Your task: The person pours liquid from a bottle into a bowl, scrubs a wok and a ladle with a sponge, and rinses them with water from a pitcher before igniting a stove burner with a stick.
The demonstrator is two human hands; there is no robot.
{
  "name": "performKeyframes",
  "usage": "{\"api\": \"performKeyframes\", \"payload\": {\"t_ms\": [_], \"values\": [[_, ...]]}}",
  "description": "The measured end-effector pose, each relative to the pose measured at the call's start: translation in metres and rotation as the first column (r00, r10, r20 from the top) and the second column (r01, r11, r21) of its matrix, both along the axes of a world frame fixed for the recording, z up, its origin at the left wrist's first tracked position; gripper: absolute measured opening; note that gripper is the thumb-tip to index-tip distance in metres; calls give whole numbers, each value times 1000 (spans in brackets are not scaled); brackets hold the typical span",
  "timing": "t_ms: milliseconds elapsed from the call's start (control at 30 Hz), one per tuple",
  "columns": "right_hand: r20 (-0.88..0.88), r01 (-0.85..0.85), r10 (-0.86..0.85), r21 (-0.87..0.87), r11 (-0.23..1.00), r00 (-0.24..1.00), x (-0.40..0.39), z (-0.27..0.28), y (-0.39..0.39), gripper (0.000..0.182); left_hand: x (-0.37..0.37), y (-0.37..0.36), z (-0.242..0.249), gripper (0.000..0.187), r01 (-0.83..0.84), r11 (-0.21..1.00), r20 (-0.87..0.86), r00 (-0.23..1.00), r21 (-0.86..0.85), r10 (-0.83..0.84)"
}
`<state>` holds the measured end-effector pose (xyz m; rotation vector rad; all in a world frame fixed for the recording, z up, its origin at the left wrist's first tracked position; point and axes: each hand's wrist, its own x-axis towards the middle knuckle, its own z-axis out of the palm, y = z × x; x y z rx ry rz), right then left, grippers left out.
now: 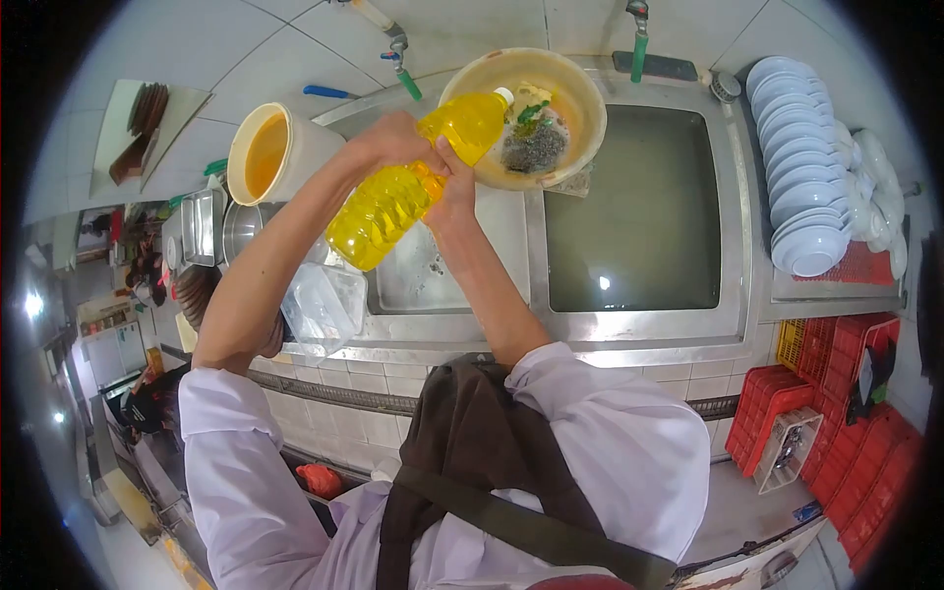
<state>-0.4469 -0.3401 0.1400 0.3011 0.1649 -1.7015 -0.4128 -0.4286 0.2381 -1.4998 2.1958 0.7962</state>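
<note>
A large clear bottle of yellow liquid (379, 218) lies at a slant in front of me, its white-topped end (504, 96) up over the rim of a round cream basin (582, 74). My left hand (398, 143) is wrapped round its middle from the left. Lower down, my right hand (452, 189) closes on the same middle part, where a bit of orange shows beside the fingers. Inside the basin are a dark grey scouring mass (534, 147), something green (531, 111) and pale yellowish pieces.
Cloudy water fills the right sink (634, 216). Left of the basin stands a cream bucket (264, 152) holding orange liquid. A clear plastic container (324, 300) sits at the counter's front left. Stacked white bowls (801, 167) stand at right, above red crates (772, 413). Two taps project from the wall.
</note>
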Motion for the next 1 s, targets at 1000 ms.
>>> {"api": "performKeyframes", "payload": {"t_ms": [1000], "values": [[56, -33, 34, -20, 999, 998, 3, 3, 4, 36, 9, -3, -8, 58, -36, 999, 10, 999, 31, 35]]}}
